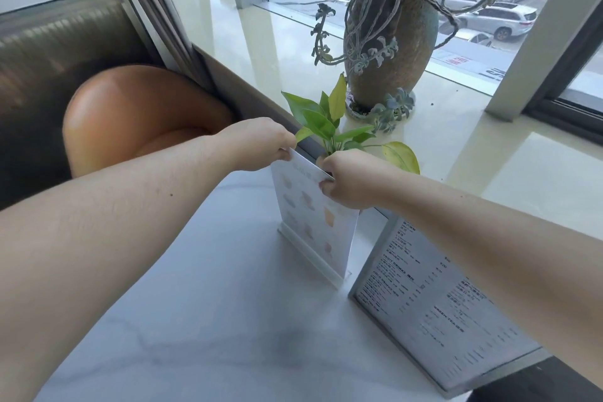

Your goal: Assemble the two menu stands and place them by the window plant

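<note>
While it stands in its clear base (311,259) at frame centre, the menu card (318,222) is pinched at its top corners by left hand (257,143) and right hand (354,183) (green plant (329,122) just behind).

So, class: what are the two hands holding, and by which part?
Both the left hand and right hand pinch the menu card at its top corners.
</note>
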